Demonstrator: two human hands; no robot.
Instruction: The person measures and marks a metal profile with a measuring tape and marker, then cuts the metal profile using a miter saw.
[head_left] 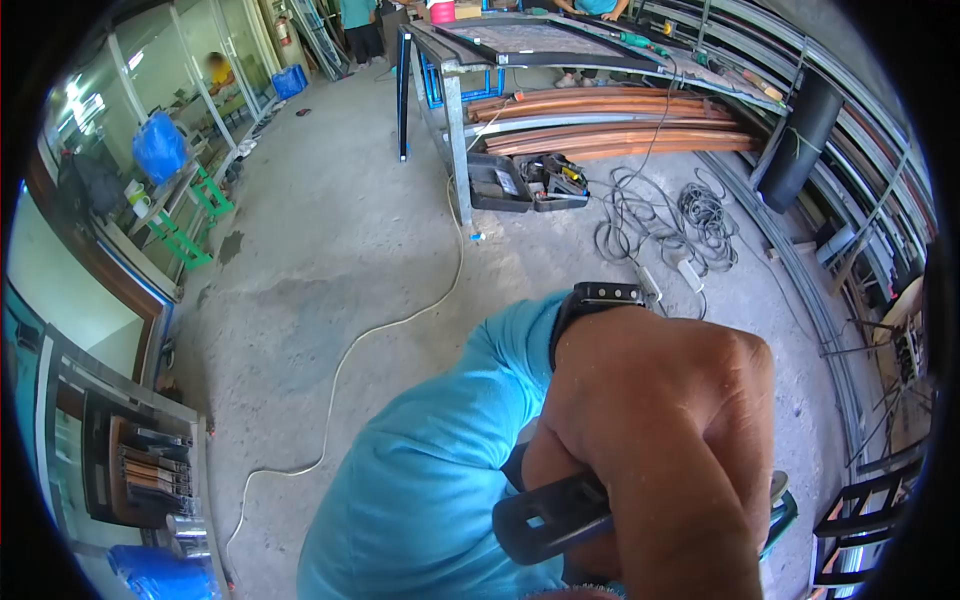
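Note:
My left hand (660, 380) fills the lower right of the head view, very close to the camera. It is closed, with the knuckles bent at the right and the fingers curled down toward the bottom edge. A turquoise sleeve (420, 460) covers the arm, and a dark studded wristband (605, 293) circles the wrist. Out of the hand toward the left sticks a dark flat piece (548, 520) with a rounded end and a small square hole; the fingers cover the rest. Behind the hand a green curved edge (783, 518) shows. My right hand is out of view.
A metal-framed workbench (458, 150) stands ahead, a drill (640, 42) on top. Below are an open tool case (500, 183), copper-coloured profiles (620, 140) and coiled cables (708, 215). A pale cord (340, 370) crosses the floor. People stand by the bench; a green stool (180, 240) is left.

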